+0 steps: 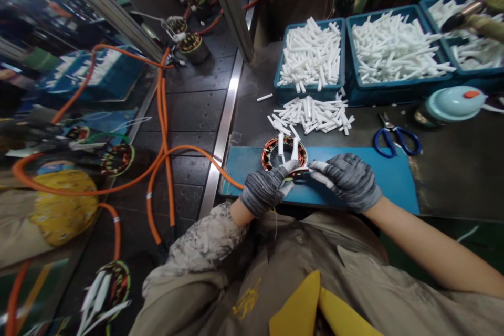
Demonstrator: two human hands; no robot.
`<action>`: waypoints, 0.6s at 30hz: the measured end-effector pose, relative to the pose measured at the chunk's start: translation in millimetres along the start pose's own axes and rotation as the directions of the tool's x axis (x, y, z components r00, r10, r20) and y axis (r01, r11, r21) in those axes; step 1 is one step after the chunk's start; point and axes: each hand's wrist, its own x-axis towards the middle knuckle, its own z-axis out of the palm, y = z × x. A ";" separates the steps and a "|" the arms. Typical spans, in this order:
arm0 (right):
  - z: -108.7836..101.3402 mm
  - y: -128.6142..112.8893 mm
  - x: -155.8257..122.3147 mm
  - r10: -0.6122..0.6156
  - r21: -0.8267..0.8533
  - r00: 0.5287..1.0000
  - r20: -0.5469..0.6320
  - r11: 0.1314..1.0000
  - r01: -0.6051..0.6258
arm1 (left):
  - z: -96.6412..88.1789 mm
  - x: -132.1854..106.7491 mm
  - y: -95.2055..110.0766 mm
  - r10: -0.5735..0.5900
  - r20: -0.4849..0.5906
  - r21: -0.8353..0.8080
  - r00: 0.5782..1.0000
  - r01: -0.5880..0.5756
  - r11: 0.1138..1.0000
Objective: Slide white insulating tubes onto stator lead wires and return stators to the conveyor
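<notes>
A round motor stator [269,159] with copper windings sits on a blue board [378,184]. Two white sleeves [295,148] stand up from its ring. My left hand [264,189], in a grey striped glove with pale fingertips, is closed at the stator's near edge, pinching a white-sleeved lead wire [293,167]. Just right of it, my right hand [348,178], gloved alike, has thumb and fingers pressed together at the far end of that lead. The exact tip between the right fingers is too small to make out.
Loose white sleeves [315,115] lie behind the stator. Blue bins [343,58] full of sleeves stand at the back. Blue-handled scissors [397,142] and a light-blue bottle [452,104] are rightward. Orange hoses [163,110] cross the conveyor [192,115] at left, beside a co-worker's yellow sleeve [65,207].
</notes>
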 end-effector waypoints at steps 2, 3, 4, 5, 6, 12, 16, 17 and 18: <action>1.4 -3.5 7.7 0.064 0.163 0.983 0.171 0.982 -0.093 | 2.3 0.4 0.5 0.039 -0.036 0.015 0.999 -0.038 0.999; 2.5 -5.4 12.4 0.087 0.246 0.959 0.268 0.957 -0.155 | 3.6 0.9 0.9 0.052 -0.046 0.032 0.998 -0.050 0.998; 4.0 -7.6 17.3 0.103 0.311 0.930 0.353 0.925 -0.220 | 4.9 1.5 1.3 0.061 -0.046 0.053 0.997 -0.058 0.997; 5.6 -10.1 22.0 0.115 0.355 0.902 0.416 0.893 -0.277 | 5.9 2.3 1.7 0.061 -0.036 0.073 0.998 -0.058 0.996; 7.4 -12.7 26.1 0.132 0.383 0.885 0.446 0.866 -0.322 | 6.3 3.0 2.2 0.055 -0.018 0.087 0.998 -0.053 0.995; 9.5 -18.8 26.1 0.235 0.454 0.925 0.300 0.817 -0.355 | -12.7 5.6 13.9 -0.032 0.140 0.150 0.990 0.011 0.989; 2.1 1.1 4.1 0.385 0.745 0.920 0.081 0.589 -0.312 | -15.9 9.8 18.1 -0.062 0.048 0.153 0.997 0.054 0.987; 2.3 7.4 -1.9 0.417 0.773 0.909 0.028 0.568 -0.284 | -10.8 11.9 16.6 -0.060 0.027 0.099 0.998 0.057 0.993; 3.9 13.2 -7.7 0.434 0.778 0.901 0.009 0.563 -0.279 | -4.0 14.1 14.3 -0.058 0.017 0.036 0.998 0.057 0.998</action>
